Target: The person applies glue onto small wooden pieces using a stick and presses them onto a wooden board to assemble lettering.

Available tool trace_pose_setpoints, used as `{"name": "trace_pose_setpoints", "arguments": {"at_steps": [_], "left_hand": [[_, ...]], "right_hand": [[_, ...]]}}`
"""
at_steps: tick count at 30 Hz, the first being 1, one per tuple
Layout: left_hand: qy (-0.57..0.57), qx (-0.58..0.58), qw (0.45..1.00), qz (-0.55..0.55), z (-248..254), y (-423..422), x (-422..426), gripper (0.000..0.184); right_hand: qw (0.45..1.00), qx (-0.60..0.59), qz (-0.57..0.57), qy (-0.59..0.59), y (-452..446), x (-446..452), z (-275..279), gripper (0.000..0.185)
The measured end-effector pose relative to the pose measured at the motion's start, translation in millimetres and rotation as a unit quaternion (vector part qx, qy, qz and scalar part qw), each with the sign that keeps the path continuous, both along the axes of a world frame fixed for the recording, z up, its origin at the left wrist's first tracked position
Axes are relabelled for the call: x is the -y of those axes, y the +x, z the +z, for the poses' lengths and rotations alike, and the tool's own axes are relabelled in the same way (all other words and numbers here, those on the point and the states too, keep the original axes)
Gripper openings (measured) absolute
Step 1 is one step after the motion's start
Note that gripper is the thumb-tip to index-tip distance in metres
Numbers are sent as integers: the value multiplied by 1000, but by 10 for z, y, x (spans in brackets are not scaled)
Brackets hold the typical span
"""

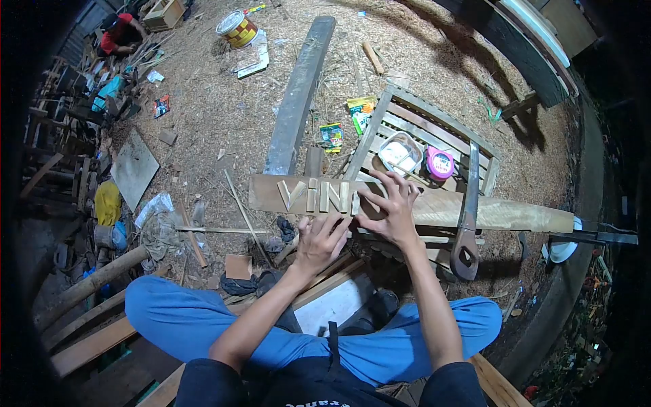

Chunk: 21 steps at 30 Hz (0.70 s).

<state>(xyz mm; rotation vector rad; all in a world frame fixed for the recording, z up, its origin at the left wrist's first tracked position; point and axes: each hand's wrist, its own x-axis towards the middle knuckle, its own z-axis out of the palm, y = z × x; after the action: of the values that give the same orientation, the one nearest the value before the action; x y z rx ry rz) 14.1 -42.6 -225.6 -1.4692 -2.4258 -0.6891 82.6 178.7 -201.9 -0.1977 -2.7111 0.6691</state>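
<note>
Small pale wood strips [325,199] lie on a long wooden board [264,193], forming the letters V, I and N. Beyond the N is another short wood strip [355,203], with the thumb and index finger of my right hand [391,210] at its two ends; the other right fingers are spread over the board. My left hand [321,241] rests at the board's near edge, its fingers stretched toward the foot of that strip and slightly apart. Whether its fingertips touch the strip, I cannot tell.
A handsaw [466,230] lies across the board at right. Behind it, a slatted wooden frame [380,129] carries a plastic tub [400,154] and a pink tape measure [439,163]. A dark beam [302,95], a paint can [237,30] and a person in red [121,34] are farther off.
</note>
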Motion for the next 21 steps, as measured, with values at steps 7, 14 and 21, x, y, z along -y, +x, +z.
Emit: {"name": "trace_pose_setpoints", "arguments": {"at_steps": [7, 14, 21], "left_hand": [[-9, 13, 1000, 2, -8, 36, 9, 45], [-21, 11, 1000, -3, -49, 39, 34, 52], [-29, 13, 999, -5, -60, 45, 32, 53]], "right_hand": [[1000, 5, 3, 1, -6, -6, -6, 58], [1000, 10, 1, -4, -13, -1, 21, 57], [1000, 9, 5, -4, -14, -1, 22, 56]]}}
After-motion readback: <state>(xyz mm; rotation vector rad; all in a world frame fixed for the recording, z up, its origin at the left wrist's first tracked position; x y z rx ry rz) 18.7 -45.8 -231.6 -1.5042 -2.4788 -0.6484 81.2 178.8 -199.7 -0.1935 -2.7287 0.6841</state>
